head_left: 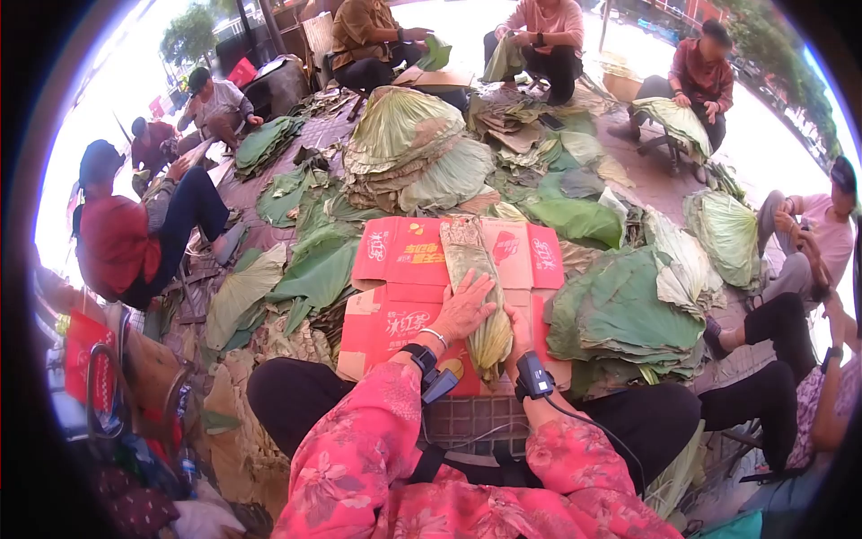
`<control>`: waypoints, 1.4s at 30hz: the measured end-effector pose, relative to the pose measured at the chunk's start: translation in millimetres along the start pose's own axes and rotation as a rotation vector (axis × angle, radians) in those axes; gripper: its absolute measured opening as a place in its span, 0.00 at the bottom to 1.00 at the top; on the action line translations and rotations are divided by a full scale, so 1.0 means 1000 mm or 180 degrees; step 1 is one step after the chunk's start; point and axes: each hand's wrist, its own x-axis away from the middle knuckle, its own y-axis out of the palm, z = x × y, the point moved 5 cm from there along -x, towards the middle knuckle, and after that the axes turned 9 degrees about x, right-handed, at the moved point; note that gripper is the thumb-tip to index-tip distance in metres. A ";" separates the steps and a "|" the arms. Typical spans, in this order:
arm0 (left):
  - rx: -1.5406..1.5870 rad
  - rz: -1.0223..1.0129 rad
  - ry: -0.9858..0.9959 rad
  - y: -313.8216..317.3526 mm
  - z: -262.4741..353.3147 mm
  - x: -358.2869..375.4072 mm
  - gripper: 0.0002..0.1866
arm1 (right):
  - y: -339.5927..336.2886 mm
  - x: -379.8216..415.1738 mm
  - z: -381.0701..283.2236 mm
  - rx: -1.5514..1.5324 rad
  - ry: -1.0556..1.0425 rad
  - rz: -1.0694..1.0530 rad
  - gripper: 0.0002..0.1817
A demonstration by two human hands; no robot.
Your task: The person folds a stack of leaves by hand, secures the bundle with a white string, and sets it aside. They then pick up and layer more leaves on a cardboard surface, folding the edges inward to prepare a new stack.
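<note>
My left hand (464,310) lies flat with its fingers spread across a folded leaf bundle (467,247), pressing on its upper face. My right hand (520,334) is at the bundle's right edge, near its narrow end; I cannot tell whether its fingers grip. The bundle lies lengthwise before me on flattened red cardboard (373,312), its tapered end towards me. Just beyond the cardboard stands a tall stack of dried leaves (404,135). Green leaves (319,269) spread to my left, and a layered leaf pile (628,310) sits to my right. Farther out, seated people (117,238) ring the leaves, some handling leaves too.
</note>
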 end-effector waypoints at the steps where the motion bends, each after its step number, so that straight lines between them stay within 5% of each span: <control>1: 0.0019 -0.0110 -0.0025 0.004 -0.002 -0.002 0.26 | 0.007 0.006 -0.003 0.0041 -0.0032 0.0102 0.19; 5: 0.0072 -0.0099 -0.0018 0.013 -0.011 -0.005 0.27 | -0.007 -0.005 -0.016 0.0837 -0.0138 0.0597 0.17; 9: -0.0250 -0.0148 -0.0158 0.019 -0.005 -0.005 0.27 | 0.028 0.031 -0.085 0.5123 -0.1287 0.1097 0.19; 12: -0.0400 -0.0146 -0.0237 0.014 0.004 -0.004 0.27 | 0.056 0.053 -0.096 0.5340 -0.2167 0.1111 0.25; 15: -0.0547 -0.0086 -0.0083 0.018 -0.002 -0.005 0.26 | 0.078 0.057 -0.062 0.6650 -0.2829 0.0799 0.30; 18: -0.0517 0.0014 0.0011 0.026 -0.013 -0.002 0.25 | 0.050 0.055 -0.019 0.7296 -0.2659 0.1019 0.34; 21: -0.0315 -0.0064 -0.0062 0.025 -0.018 -0.005 0.25 | 0.037 0.047 -0.025 0.6614 -0.2855 0.0806 0.34; 26: -0.0060 -0.0106 -0.0043 0.019 -0.021 -0.009 0.26 | 0.036 0.045 -0.038 0.6180 -0.2059 0.1276 0.35; 29: 0.1034 0.0933 0.0040 0.001 -0.014 0.007 0.29 | 0.039 0.033 -0.048 0.5660 -0.1569 0.1288 0.36; 32: 0.1415 0.1725 -0.0607 -0.005 -0.021 0.036 0.33 | 0.028 0.025 -0.051 0.4812 -0.0840 0.1126 0.33; 36: 0.3687 0.1612 -0.1398 -0.002 -0.021 0.057 0.31 | 0.019 0.015 -0.033 0.2561 -0.0296 0.0237 0.25; 42: 0.6032 0.0500 -0.1646 -0.006 -0.003 0.063 0.20 | 0.068 0.062 -0.042 0.1816 -0.0102 -0.0538 0.16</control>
